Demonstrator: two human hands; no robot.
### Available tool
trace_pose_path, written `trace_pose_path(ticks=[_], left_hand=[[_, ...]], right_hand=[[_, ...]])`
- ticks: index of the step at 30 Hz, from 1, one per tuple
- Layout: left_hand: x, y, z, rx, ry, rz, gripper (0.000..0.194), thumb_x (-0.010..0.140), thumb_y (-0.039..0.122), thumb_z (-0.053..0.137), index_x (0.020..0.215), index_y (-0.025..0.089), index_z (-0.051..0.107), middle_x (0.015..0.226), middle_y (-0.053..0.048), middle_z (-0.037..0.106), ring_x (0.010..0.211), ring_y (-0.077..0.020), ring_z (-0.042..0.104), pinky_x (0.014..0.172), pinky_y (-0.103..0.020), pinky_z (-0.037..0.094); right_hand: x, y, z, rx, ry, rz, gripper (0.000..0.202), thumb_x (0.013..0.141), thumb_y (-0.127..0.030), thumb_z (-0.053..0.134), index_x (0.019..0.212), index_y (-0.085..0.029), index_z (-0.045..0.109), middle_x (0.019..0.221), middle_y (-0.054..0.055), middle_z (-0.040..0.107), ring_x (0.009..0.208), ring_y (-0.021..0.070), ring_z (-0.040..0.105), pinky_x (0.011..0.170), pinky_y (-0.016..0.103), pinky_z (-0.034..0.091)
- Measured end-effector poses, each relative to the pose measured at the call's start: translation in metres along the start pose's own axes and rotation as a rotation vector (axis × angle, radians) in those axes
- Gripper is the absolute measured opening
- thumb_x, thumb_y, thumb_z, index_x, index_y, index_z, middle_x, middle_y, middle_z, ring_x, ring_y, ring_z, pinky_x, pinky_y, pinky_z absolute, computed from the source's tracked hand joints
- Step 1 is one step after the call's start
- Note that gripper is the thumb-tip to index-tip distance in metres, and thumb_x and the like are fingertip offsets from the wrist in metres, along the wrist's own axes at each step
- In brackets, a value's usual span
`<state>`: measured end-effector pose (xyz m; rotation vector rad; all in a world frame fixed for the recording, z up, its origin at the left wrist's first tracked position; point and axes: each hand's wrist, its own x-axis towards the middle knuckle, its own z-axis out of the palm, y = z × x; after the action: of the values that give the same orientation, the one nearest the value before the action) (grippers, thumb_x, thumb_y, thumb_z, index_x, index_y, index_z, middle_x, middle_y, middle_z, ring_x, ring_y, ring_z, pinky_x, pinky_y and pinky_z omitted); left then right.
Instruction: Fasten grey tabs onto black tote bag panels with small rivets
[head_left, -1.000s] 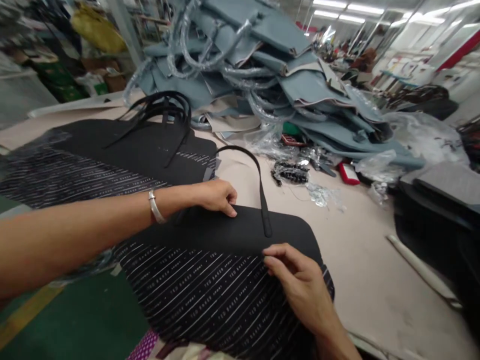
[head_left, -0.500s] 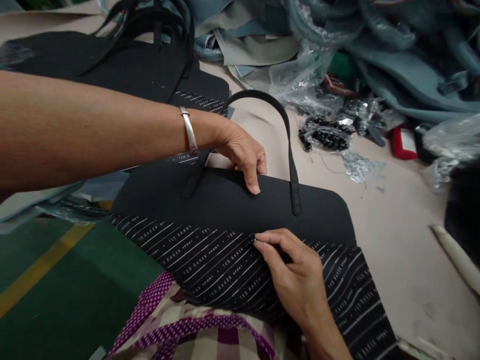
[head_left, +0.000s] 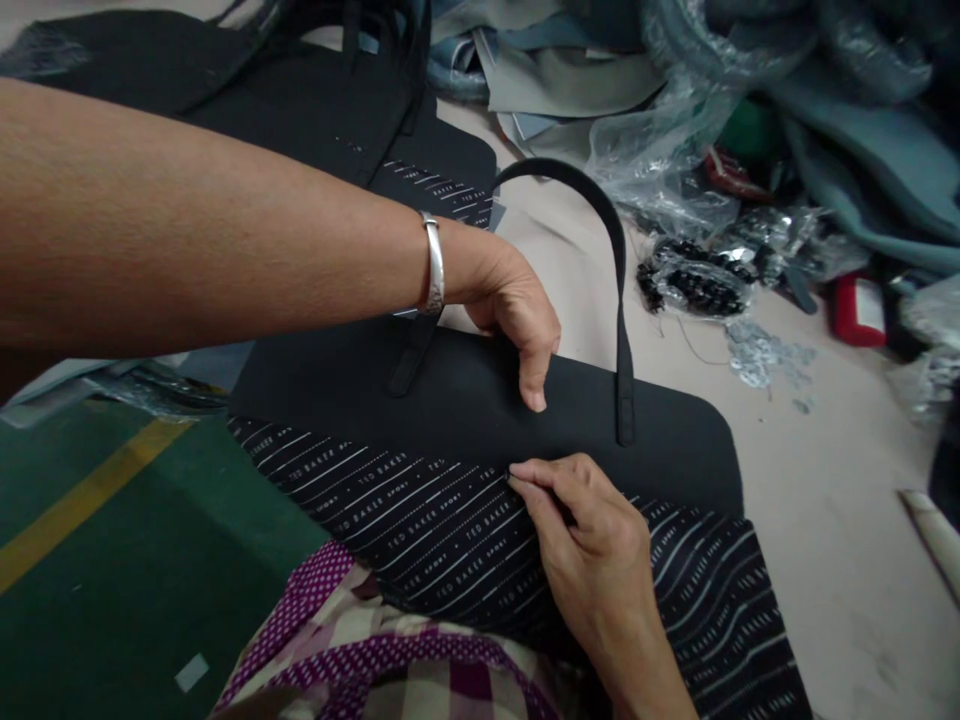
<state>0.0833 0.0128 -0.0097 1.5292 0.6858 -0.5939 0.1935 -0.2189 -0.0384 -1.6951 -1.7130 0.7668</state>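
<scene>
A worker's left hand (head_left: 525, 310), a silver bangle (head_left: 433, 265) at the wrist, held the upper edge of a black bag (head_left: 420, 520), thumb in front and fingers tucked behind. The right hand (head_left: 596, 530) was narrowed to a pinch, thumb and forefinger tips together at the seam where the plain panel (head_left: 480, 410) met striped fabric lettered "TED BAKER SPORT"; whether anything sat between them could not be told. The pinch, first seen just below the end of the right side of the strap (head_left: 619, 250), was now left of it, nearer the middle of the bag.

The bag lay slanted between the worker's checked, purple-trimmed clothing (head_left: 420, 660) and the pale table (head_left: 810, 450), its strap arched over the upper edge. Both strap ends showed, where the forearm had earlier covered the left one. Other black bags (head_left: 450, 145) lay behind the left arm.

Farther right, a plastic-wrapped black bundle (head_left: 697, 285) rested near silvery bits (head_left: 757, 350) and a red-and-white item (head_left: 860, 310). Blue-grey pieces (head_left: 892, 160) and clear plastic (head_left: 660, 165) filled the far side, only partly in frame compared with the tall pile first pictured. On the green floor (head_left: 150, 580), a pale scrap (head_left: 192, 672) had come fully into view below a yellow stripe (head_left: 90, 500).
</scene>
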Motion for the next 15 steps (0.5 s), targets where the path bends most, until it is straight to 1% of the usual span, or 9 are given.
trace_pose_path(ticks=[1, 2, 3, 6, 9, 13, 15], left_hand=[[0.0007, -0.0013, 0.0002, -0.036, -0.127, -0.026, 0.020, 0.071, 0.010, 0.072, 0.088, 0.001, 0.076, 0.065, -0.003, 0.071, 0.068, -0.0220, 0.071, 0.074, -0.043, 0.057], [0.0015, -0.0028, 0.0003, -0.072, -0.228, -0.044, 0.020, 0.074, 0.009, 0.068, 0.091, 0.001, 0.076, 0.065, -0.003, 0.071, 0.066, -0.0204, 0.071, 0.074, -0.044, 0.057], [0.0025, -0.0043, 0.0004, -0.102, -0.283, -0.053, 0.021, 0.076, 0.008, 0.065, 0.092, 0.002, 0.075, 0.064, -0.003, 0.071, 0.064, -0.0195, 0.070, 0.075, -0.044, 0.057], [0.0053, -0.0085, 0.0008, -0.154, -0.276, -0.053, 0.019, 0.076, 0.009, 0.064, 0.090, 0.003, 0.075, 0.061, -0.004, 0.070, 0.061, -0.0185, 0.067, 0.074, -0.045, 0.057], [0.0061, -0.0105, 0.0017, -0.192, -0.278, -0.076, 0.019, 0.077, 0.013, 0.066, 0.090, 0.003, 0.075, 0.061, -0.004, 0.070, 0.060, -0.0191, 0.066, 0.073, -0.044, 0.056], [0.0048, -0.0095, 0.0039, -0.212, -0.306, -0.109, 0.024, 0.075, 0.014, 0.067, 0.093, 0.000, 0.074, 0.061, -0.004, 0.069, 0.064, -0.0219, 0.068, 0.072, -0.045, 0.055], [0.0052, -0.0096, 0.0050, -0.231, -0.318, -0.126, 0.025, 0.075, 0.015, 0.065, 0.093, -0.001, 0.073, 0.060, -0.003, 0.068, 0.064, -0.0217, 0.067, 0.073, -0.045, 0.054]], right_hand=[[0.0016, -0.0006, -0.0010, -0.004, -0.016, 0.006, 0.016, 0.094, -0.013, 0.062, 0.102, -0.022, 0.073, 0.080, 0.000, 0.063, 0.072, 0.0126, 0.061, 0.067, 0.026, 0.049], [0.0033, -0.0014, -0.0021, -0.013, -0.031, 0.011, 0.016, 0.094, -0.013, 0.063, 0.102, -0.022, 0.073, 0.081, 0.000, 0.063, 0.072, 0.0123, 0.062, 0.067, 0.026, 0.049], [0.0050, -0.0022, -0.0031, -0.025, -0.044, 0.014, 0.016, 0.093, -0.013, 0.063, 0.101, -0.023, 0.073, 0.082, -0.001, 0.063, 0.073, 0.0122, 0.063, 0.068, 0.026, 0.049], [0.0086, -0.0049, -0.0037, -0.080, -0.054, 0.017, 0.013, 0.093, -0.014, 0.063, 0.098, -0.022, 0.072, 0.083, -0.001, 0.065, 0.073, 0.0129, 0.064, 0.072, 0.027, 0.049], [0.0088, -0.0072, -0.0012, -0.150, -0.031, 0.003, 0.010, 0.094, -0.017, 0.060, 0.095, -0.021, 0.069, 0.084, 0.000, 0.066, 0.072, 0.0144, 0.064, 0.073, 0.029, 0.049], [0.0074, -0.0083, 0.0012, -0.197, -0.024, -0.013, 0.012, 0.095, -0.020, 0.057, 0.093, -0.021, 0.068, 0.083, 0.001, 0.067, 0.069, 0.0148, 0.063, 0.071, 0.028, 0.048], [0.0086, -0.0085, 0.0017, -0.224, -0.029, -0.002, 0.012, 0.095, -0.021, 0.056, 0.090, -0.021, 0.067, 0.082, 0.001, 0.067, 0.067, 0.0148, 0.063, 0.068, 0.027, 0.046]])
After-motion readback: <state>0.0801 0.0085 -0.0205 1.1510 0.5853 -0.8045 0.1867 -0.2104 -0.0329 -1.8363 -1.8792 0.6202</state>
